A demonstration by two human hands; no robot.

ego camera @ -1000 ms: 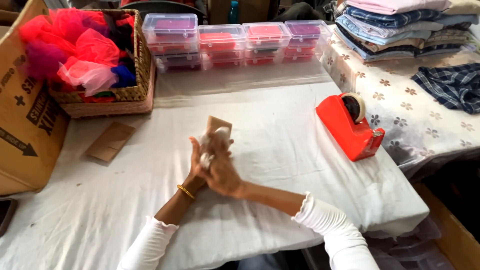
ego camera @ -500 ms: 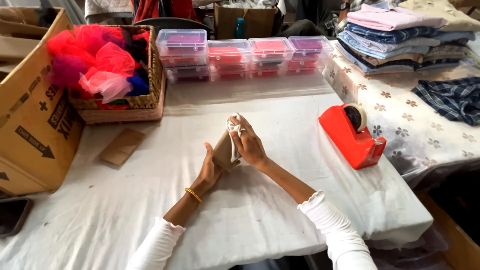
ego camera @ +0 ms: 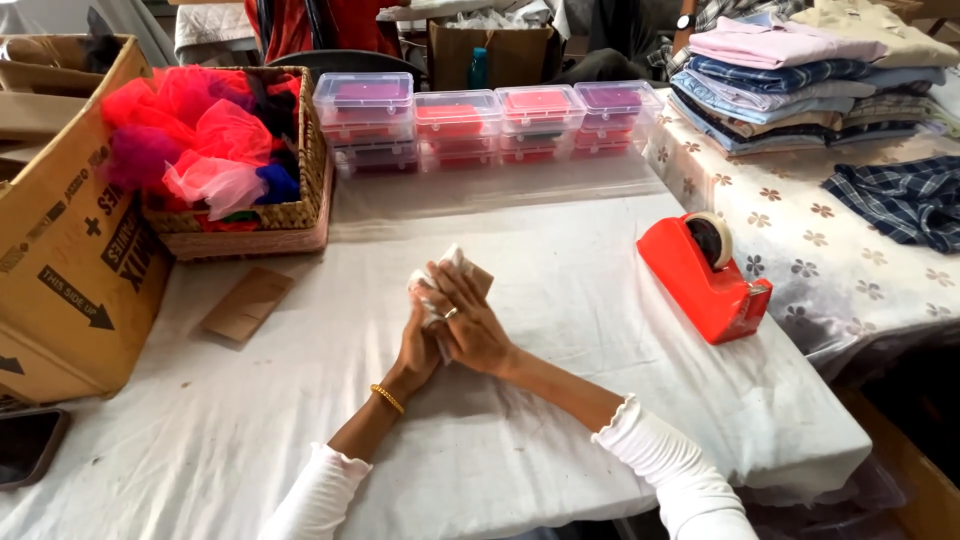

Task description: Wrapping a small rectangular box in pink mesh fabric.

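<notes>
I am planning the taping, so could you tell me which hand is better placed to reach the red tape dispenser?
Probably the right hand. The tape dispenser stands on the person's right side of the white table, with bare cloth between. The left hand lies farther away, and both clasp the small brown packet.

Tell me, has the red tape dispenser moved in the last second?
No. The red tape dispenser sits at the same spot near the right edge of the white table, beside the flowered cloth; only the camera shifted.
</notes>
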